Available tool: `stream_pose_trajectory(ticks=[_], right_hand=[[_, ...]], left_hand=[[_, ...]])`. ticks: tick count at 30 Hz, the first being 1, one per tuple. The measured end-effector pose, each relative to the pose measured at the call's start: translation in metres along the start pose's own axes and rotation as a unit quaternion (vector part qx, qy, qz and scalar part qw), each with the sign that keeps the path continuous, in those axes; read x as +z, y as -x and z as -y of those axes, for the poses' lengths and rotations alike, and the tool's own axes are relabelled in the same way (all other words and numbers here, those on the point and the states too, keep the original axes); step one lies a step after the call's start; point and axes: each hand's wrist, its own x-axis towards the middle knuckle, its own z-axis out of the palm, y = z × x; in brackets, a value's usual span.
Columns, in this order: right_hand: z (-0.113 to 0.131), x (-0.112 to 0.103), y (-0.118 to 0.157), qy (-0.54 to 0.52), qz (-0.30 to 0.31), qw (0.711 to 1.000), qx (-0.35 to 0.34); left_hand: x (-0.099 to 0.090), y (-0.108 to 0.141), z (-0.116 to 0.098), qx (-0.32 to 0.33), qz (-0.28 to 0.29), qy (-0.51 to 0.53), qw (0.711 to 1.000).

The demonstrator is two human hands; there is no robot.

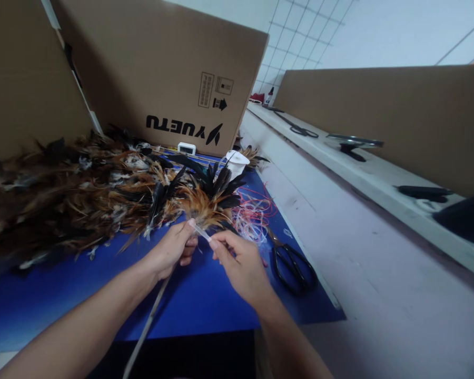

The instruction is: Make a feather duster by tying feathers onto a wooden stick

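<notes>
Brown and black feathers point(205, 202) fan out in a bunch just beyond my fingertips. My left hand point(177, 245) is closed in a pinch at the base of this bunch, where a whitish strip point(200, 230) begins. The strip's other end is pinched by my right hand point(237, 260), a short way to the right. Below my left hand a thin pale rod point(148, 321) runs down past the front edge of the blue mat point(209, 295). How the rod joins the feathers is hidden by my left hand.
Loose feathers point(75, 195) heap across the left. Black-handled scissors point(294, 268) lie right of my right hand, near tangled red and white strands point(255, 213). Behind are a white spool point(237, 160) and a cardboard box point(161, 68). A ledge point(383, 184) holding tools runs along the right.
</notes>
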Motion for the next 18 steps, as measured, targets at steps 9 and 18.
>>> stream_pose_trajectory(ticks=[9, 18], right_hand=[[-0.005, 0.011, 0.01, -0.015, 0.033, 0.999, -0.027], [-0.011, 0.013, 0.008, -0.049, 0.044, 0.995, 0.069]], left_hand=[[-0.002, -0.004, 0.003, -0.007, 0.005, 0.033, 0.999], [-0.002, -0.003, 0.001, -0.022, 0.031, 0.065, 0.997]])
